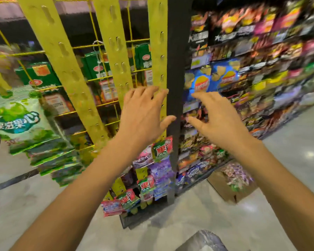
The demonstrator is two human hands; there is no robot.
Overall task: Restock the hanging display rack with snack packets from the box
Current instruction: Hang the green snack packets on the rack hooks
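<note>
A yellow hanging display rack [114,57] of slotted strips and wire grid fills the upper left. Small snack packets [152,171], red-green, purple and pink, hang low on its right strip. Green-and-white packets [22,122] hang in a stack on the left. My left hand [143,113] is raised in front of the right strip, fingers spread, holding nothing. My right hand [216,120] is raised beside it, in front of the black post [178,69], fingers apart and empty. A cardboard box [232,180] with purple and green packets stands on the floor at the right.
Shelves of chip bags [261,60] run along the right, blurred by motion. Green cartons [98,67] sit behind the wire grid. Pale polished floor [188,223] lies below, with a dark grey object [203,241] at the bottom edge.
</note>
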